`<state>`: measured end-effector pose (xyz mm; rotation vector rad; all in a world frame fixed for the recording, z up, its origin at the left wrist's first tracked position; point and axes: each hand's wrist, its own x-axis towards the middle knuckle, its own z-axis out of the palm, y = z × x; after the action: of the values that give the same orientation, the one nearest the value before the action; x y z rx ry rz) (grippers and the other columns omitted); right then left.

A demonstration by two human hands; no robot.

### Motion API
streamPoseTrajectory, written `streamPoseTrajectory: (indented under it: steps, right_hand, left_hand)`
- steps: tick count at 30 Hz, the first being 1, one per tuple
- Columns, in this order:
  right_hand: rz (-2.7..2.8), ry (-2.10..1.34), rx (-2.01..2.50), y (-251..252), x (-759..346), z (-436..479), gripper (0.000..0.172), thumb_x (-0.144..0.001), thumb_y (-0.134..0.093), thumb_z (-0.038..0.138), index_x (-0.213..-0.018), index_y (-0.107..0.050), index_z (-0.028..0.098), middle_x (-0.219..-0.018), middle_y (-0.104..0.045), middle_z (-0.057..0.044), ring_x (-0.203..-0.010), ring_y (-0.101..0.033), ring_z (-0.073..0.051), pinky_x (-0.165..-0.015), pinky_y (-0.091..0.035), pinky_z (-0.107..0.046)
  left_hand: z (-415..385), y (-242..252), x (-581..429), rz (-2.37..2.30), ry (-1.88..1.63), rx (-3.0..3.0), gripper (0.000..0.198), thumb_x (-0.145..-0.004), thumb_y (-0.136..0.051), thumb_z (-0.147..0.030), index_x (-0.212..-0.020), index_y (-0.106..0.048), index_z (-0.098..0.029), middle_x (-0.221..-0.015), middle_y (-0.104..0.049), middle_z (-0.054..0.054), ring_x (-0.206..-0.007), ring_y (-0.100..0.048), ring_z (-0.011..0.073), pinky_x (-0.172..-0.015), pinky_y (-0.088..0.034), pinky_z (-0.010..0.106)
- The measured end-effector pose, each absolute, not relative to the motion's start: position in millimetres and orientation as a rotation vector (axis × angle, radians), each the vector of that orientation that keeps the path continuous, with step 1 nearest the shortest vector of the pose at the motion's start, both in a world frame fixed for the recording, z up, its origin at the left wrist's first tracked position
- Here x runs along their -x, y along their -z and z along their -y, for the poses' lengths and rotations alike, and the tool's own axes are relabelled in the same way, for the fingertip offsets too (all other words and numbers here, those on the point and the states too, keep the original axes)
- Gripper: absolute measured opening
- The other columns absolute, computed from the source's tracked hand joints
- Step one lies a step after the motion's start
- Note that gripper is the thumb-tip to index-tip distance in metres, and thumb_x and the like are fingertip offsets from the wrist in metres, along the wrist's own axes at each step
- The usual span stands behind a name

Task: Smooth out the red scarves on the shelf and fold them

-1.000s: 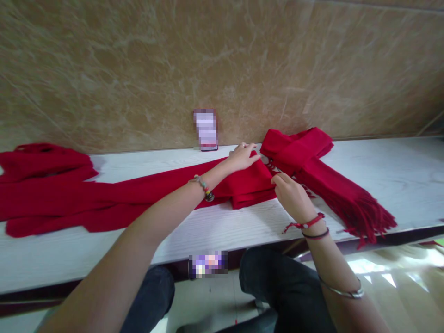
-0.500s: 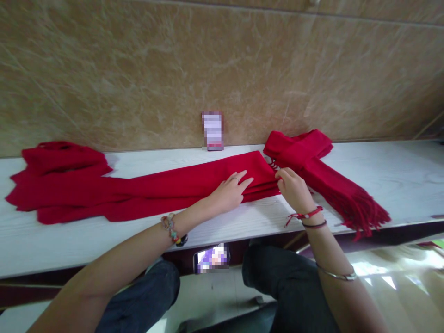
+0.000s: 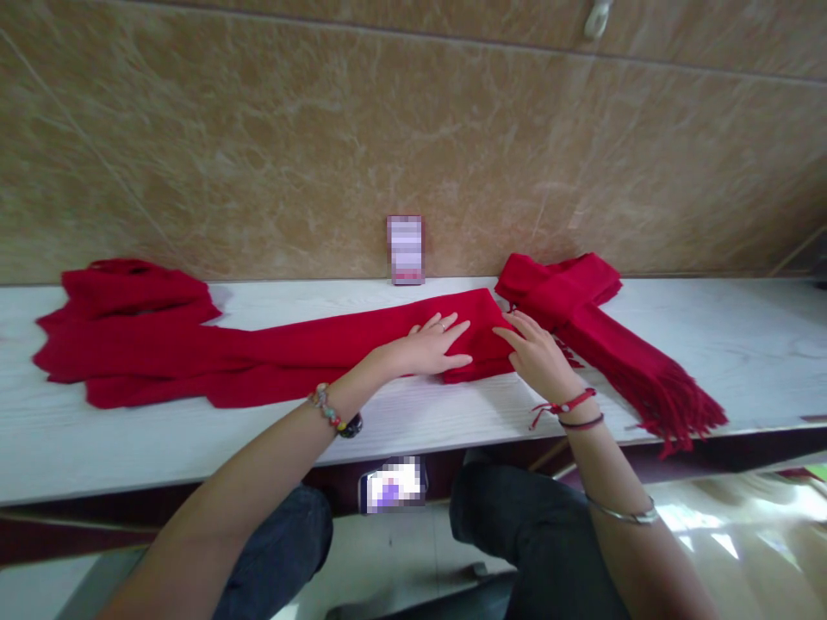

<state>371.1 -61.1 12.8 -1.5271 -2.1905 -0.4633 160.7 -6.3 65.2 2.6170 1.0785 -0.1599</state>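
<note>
A long red scarf (image 3: 310, 349) lies lengthwise on the white table, folded narrow, its left part bunched and its right end layered. Resting flat on the scarf near that end is my left hand (image 3: 430, 344), fingers spread. My right hand (image 3: 533, 349) touches the scarf's right end with its fingers stretched out and apart; any hold beneath the fingers is hidden. Just beyond my right hand, a second red scarf (image 3: 620, 344) lies crossed over itself, its fringe pointing toward the front right. Some fringe shows beside my right hand.
The white table (image 3: 743, 344) runs along a brown marble-patterned wall (image 3: 290, 146). A phone (image 3: 407, 250) leans upright against the wall. Another phone (image 3: 393, 485) is below the table's front edge, between my knees. A white hook (image 3: 597, 19) is on the wall.
My right hand has gone from pinching at the scarf's end to lying with its fingers extended. My left hand's fingers have spread wider. The scarf's right end looks flatter and neater.
</note>
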Motion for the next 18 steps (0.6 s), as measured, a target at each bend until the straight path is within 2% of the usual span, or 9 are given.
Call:
streamPoseTrajectory:
  steps: [2, 7, 11, 13, 15, 18]
  right_hand:
    - [2.315, 0.445, 1.470, -11.9, -366.4, 57.3, 0.045, -0.076, -0.041, 0.001, -0.115, -0.060, 0.014, -0.127, -0.055, -0.013, -0.125, -0.041, -0.025, -0.097, -0.040, -0.046]
    - [2.418, 0.311, 1.420, -5.0, -364.5, 52.3, 0.043, -0.081, -0.038, 0.001, -0.115, -0.061, 0.015, -0.118, -0.062, -0.011, -0.115, -0.053, -0.020, -0.101, -0.040, -0.043]
    - [2.368, 0.194, 1.418, -2.2, -369.9, 52.5, 0.044, -0.082, -0.037, 0.002, -0.116, -0.059, 0.018, -0.118, -0.062, -0.009, -0.115, -0.054, -0.019, -0.099, -0.043, -0.041]
    - [2.345, 0.144, 1.414, -2.2, -371.2, 52.3, 0.042, -0.084, -0.037, 0.004, -0.117, -0.058, 0.019, -0.119, -0.062, -0.008, -0.115, -0.053, -0.019, -0.099, -0.044, -0.041]
    - [2.316, 0.106, 1.417, -3.0, -371.3, 52.2, 0.039, -0.086, -0.037, 0.007, -0.116, -0.058, 0.018, -0.118, -0.062, -0.008, -0.114, -0.054, -0.019, -0.099, -0.043, -0.041]
    - [2.259, 0.058, 1.413, -5.9, -371.4, 53.7, 0.035, -0.088, -0.037, 0.010, -0.116, -0.057, 0.013, -0.118, -0.062, -0.011, -0.112, -0.055, -0.019, -0.099, -0.043, -0.039]
  left_hand:
    - [1.4, -66.7, -155.9, -1.150, 0.096, -2.628, 0.077, -0.081, -0.048, -0.049, -0.144, -0.015, -0.021, -0.151, -0.003, 0.012, -0.138, -0.001, 0.0322, -0.105, -0.017, 0.056]
    - [4.5, -48.0, -128.4, -1.120, 0.184, -2.688, 0.077, -0.079, -0.054, -0.040, -0.144, -0.017, -0.021, -0.151, -0.008, 0.013, -0.137, -0.012, 0.0310, -0.103, -0.029, 0.044]
    - [11.2, -31.6, -115.1, -1.207, 0.139, -2.895, 0.057, -0.086, -0.038, -0.015, -0.142, -0.027, -0.023, -0.146, -0.030, 0.012, -0.129, -0.037, 0.0246, -0.095, -0.040, 0.034]
    - [12.2, -31.3, -112.7, -1.233, 0.091, -3.010, 0.058, -0.084, -0.031, -0.005, -0.139, -0.033, -0.024, -0.137, -0.044, 0.011, -0.119, -0.048, 0.0221, -0.086, -0.045, 0.031]
    - [12.8, -37.6, -109.3, -1.246, 0.055, -3.089, 0.057, -0.084, -0.030, -0.002, -0.136, -0.039, -0.024, -0.128, -0.052, 0.011, -0.113, -0.053, 0.0229, -0.079, -0.048, 0.031]
    - [16.1, -51.6, -99.4, -1.261, 0.008, -3.152, 0.056, -0.084, -0.031, -0.002, -0.134, -0.041, -0.024, -0.124, -0.055, 0.011, -0.111, -0.053, 0.0232, -0.079, -0.047, 0.032]
